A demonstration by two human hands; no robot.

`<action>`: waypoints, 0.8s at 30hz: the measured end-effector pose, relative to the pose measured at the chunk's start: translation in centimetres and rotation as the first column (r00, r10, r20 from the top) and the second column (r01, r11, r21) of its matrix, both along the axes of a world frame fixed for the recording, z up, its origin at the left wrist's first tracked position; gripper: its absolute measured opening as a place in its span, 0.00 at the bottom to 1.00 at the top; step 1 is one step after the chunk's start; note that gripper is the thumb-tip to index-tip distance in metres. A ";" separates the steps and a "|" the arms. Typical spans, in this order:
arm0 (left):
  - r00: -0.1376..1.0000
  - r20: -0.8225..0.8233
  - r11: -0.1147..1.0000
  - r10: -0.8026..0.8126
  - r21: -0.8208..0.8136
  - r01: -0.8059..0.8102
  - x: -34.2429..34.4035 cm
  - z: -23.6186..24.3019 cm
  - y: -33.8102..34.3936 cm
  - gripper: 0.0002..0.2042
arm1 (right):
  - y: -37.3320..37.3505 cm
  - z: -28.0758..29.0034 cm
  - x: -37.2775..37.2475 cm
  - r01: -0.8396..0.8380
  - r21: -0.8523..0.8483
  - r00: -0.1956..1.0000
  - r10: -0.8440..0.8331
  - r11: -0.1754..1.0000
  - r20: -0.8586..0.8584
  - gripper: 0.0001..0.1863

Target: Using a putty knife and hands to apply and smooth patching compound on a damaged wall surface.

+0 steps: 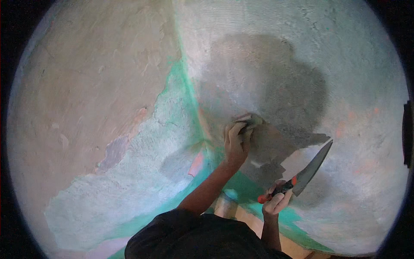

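Raised against the wall near the corner, my left hand (236,140) has its fingers bent round a small grey folded piece (254,121). Whether that piece is cloth, sponge or sandpaper, I cannot tell. It presses on the patchy pale wall (297,86) to the right of the corner. Lower and to the right, my right hand (276,203) grips a trowel (314,167) by its black and red handle. The trowel's pointed metal blade slants up to the right, and I cannot tell whether it touches the wall.
A green-edged corner (188,82) separates the pale wall from the left wall (95,86), where beige coating borders exposed pale green paint. Dark shadows fall over the work area. My black-clothed body (198,237) hides much of the lower middle, and a tan surface (250,220) shows below.
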State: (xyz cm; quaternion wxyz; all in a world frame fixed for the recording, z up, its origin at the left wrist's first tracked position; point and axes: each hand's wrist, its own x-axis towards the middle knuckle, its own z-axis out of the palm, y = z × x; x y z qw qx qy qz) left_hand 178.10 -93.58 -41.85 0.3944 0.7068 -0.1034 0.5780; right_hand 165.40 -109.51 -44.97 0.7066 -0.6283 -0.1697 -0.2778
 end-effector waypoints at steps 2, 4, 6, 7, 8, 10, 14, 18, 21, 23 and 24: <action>0.992 0.120 0.999 -0.028 -0.028 0.031 0.8 2.1 0.9 0.10 | -1.1 -2.6 0.1 0.012 -0.013 0.999 -0.012 1.000 -0.040 0.25; 0.996 0.043 0.995 0.079 -0.060 -0.076 0.6 4.2 2.3 0.07 | -1.6 -3.4 0.6 0.029 -0.031 0.996 -0.032 0.999 -0.081 0.24; 0.990 -0.141 0.971 -0.008 -0.237 -0.026 0.6 5.6 5.0 0.07 | -1.9 -3.3 0.6 0.036 0.031 0.997 -0.034 0.999 -0.071 0.25; 0.947 -0.292 0.913 -0.133 -0.408 0.002 0.3 5.6 5.7 0.07 | -2.2 -3.5 0.3 0.023 0.019 0.996 -0.021 1.000 -0.083 0.25; 0.945 -0.302 0.908 -0.124 -0.418 -0.014 0.4 4.6 5.2 0.07 | -2.5 -3.6 0.1 0.013 0.075 0.985 0.000 0.997 -0.175 0.26; 0.868 -0.215 0.867 0.447 -0.133 -0.480 2.1 1.4 4.2 0.09 | -2.2 -3.5 0.0 -0.009 0.129 0.964 0.043 0.992 -0.264 0.28; 0.988 -0.133 0.975 -0.076 -0.217 0.046 -0.2 0.3 0.8 0.09 | -2.1 -3.4 1.2 0.055 0.041 0.998 -0.053 0.998 -0.030 0.28; 0.987 -0.098 0.926 0.126 -0.346 -0.152 3.6 5.1 5.9 0.07 | -2.4 -2.8 1.3 0.106 0.163 0.993 -0.097 0.981 -0.063 0.29; 0.997 0.005 0.890 0.076 -0.452 -0.065 4.1 7.3 7.1 0.07 | -2.2 -2.6 1.9 0.146 0.194 0.987 -0.131 0.970 -0.090 0.31; 0.990 0.005 0.952 0.143 -0.274 -0.137 3.5 5.0 5.6 0.08 | -2.7 -2.3 2.2 0.151 0.189 0.987 -0.136 0.970 -0.091 0.31; 0.992 -0.002 0.953 0.129 -0.275 -0.125 2.8 2.5 4.6 0.08 | -2.8 -2.5 2.5 0.151 0.184 0.988 -0.142 0.971 -0.061 0.31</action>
